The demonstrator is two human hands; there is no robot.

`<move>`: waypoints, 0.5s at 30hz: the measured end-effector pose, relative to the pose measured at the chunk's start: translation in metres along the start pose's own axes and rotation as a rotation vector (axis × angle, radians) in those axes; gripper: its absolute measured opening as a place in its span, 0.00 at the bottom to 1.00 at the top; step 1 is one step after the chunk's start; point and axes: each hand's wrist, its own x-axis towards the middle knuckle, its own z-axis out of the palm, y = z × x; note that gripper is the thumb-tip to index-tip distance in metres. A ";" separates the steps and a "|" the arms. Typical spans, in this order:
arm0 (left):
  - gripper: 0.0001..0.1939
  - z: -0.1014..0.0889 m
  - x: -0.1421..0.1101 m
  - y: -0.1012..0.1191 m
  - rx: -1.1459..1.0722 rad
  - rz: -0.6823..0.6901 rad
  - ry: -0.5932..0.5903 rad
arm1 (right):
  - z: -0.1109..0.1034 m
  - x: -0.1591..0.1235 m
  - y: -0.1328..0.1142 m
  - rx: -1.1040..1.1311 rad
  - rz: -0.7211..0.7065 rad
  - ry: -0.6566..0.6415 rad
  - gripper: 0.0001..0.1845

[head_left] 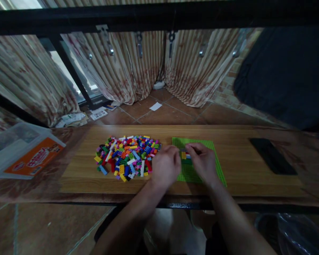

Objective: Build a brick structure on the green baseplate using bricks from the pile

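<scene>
One square, bright-green studded plastic baseplate [189, 176], laid flat right of centre on a light-brown wood-grained worktop [239, 148]. On its upper left part, a small cluster of yellow, pale and blue plastic bricks [184, 155] is seen, partly covered by the hands. The right hand [203, 161] is held over the baseplate, thumb and forefinger brought together beside the cluster; whether a brick is gripped between them cannot be told. The left hand [167, 164] is held at the baseplate's left edge, its fingers curled inward; its contents, if any, are hidden. Just left of it, one loose heap of multicoloured plastic bricks [129, 157], in red, blue, yellow, green, white, orange and pink, is spread on the worktop. Near the right end, one flat, black, rectangular phone-like object [272, 156] is placed at a slant. At far left, one translucent plastic box with an orange label [34, 157] is stood on a reddish-brown patterned cloth [77, 134]. Beyond, striped beige-and-red curtains [122, 67] are hung above a brown tiled floor [180, 113], on which one white sheet of paper [155, 106] is laid.
</scene>
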 end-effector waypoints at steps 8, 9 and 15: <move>0.12 -0.066 0.034 -0.069 -0.234 -0.459 0.528 | 0.055 -0.056 -0.034 -0.110 -0.180 -0.443 0.11; 0.12 -0.066 0.033 -0.070 -0.241 -0.457 0.527 | 0.062 -0.060 -0.036 -0.145 -0.212 -0.455 0.12; 0.12 -0.062 0.027 -0.063 -0.266 -0.456 0.433 | 0.086 -0.062 -0.033 -0.362 -0.311 -0.491 0.12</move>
